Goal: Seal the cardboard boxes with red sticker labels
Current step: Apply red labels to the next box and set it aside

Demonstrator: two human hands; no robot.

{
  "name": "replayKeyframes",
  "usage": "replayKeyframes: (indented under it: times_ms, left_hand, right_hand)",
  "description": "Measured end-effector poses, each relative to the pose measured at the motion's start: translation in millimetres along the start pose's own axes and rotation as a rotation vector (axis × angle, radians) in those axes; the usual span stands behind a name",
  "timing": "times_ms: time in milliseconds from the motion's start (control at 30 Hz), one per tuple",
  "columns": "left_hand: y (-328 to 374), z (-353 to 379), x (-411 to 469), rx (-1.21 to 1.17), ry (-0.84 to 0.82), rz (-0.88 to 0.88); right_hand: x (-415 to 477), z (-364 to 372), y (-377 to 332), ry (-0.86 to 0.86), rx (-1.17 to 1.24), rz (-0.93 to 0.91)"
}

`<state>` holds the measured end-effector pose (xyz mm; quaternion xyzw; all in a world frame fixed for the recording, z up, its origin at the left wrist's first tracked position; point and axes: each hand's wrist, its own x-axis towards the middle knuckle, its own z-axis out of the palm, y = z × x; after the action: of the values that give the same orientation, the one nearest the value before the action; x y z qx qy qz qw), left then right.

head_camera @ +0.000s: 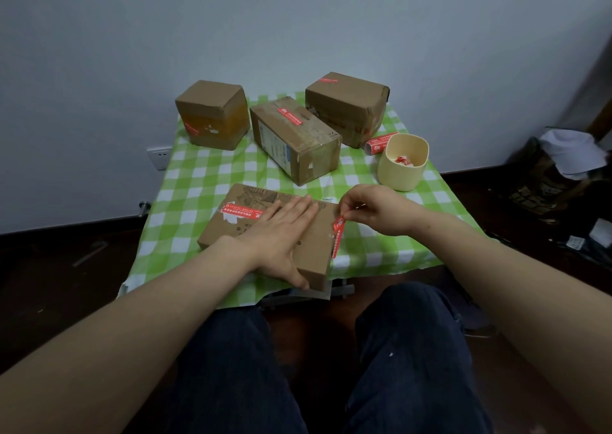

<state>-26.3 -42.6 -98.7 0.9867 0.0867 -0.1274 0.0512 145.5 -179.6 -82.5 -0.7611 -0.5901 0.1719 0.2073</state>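
My left hand (pixel 281 231) lies flat on the flat box (pixel 314 254), fingers (pixel 298 206) straight and pressing the lid, thumb hooked over its near corner. That corner sits right at the near rim of the counter (pixel 198 181), above my knees, so I judge any push toward me risks tipping the box off.

My right hand (pixel 374 208) is just right of the flat box, thumb and forefinger pinching the top end of a red sticker label (pixel 337 234). The strip runs down the box's right edge. I cannot tell how much of it has bonded.

A first label (pixel 240 213) is already across the lid on the left part of the flat box, so this one looks half sealed. The strip in hand needs smoothing down.

Left of the flat box there is bare checked cloth out to the counter's side edge. To its right there is a narrower patch before the cloth drops away.

Beyond and right of the flat box stands a cream cup (pixel 402 168) with red-and-white scraps inside, and a label roll (pixel 379 142) lies just behind it.

Straight beyond the flat box is a long box (pixel 298 148) with a label (pixel 290 116) on top. Beyond and left is a cube box (pixel 212 115) with a label (pixel 191 128) on its side. Farthest, beyond and right, a large box (pixel 347 109) carries one (pixel 328 79) too. Each shows at least one label; whether more are due I cannot say. These three crowd the back against the wall, leaving little room there.
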Motion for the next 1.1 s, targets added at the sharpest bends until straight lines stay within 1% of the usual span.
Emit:
replayKeyframes:
  times_ms: [167,233,300,400,467,567,700,767,867,933,1000,1100]
  left_hand:
    - [1,-3,-1,0.010,-0.011,0.004]
    - [3,-4,-4,0.039,0.023,-0.013]
    - [6,-5,-11,0.116,0.113,-0.002]
    - [15,7,-21,0.220,0.285,0.063]
    - [24,18,-25,0.268,0.352,-0.001]
    - [35,33,-24,0.305,0.452,-0.078]
    - [43,34,-25,0.308,0.584,-0.028]
    - [41,23,-30,0.305,0.628,-0.020]
    - [29,-5,-39,0.231,0.668,-0.031]
    - [19,-28,-44,0.118,0.685,-0.051]
    - [12,-51,-50,-0.070,0.718,-0.080]
    - [5,-81,-56,-0.431,0.810,-0.141]
  right_hand:
    - [-3,-1,1,0.004,0.050,0.035]
    - [-4,-1,1,0.018,0.084,0.053]
    - [-5,-1,0,0.038,0.126,0.056]
    - [-6,1,-1,0.049,0.190,0.078]
    - [-6,3,-4,0.047,0.275,0.119]
    - [-7,7,-9,0.063,0.334,0.148]
    - [-4,7,-12,0.112,0.315,0.140]
    - [-2,1,-17,0.168,0.360,0.139]
    - [3,-18,-32,0.311,0.546,0.165]
    - [9,-33,-45,0.407,0.621,0.151]
    - [17,-48,-63,0.464,0.660,0.101]
    - [28,-71,-94,0.505,0.685,0.036]
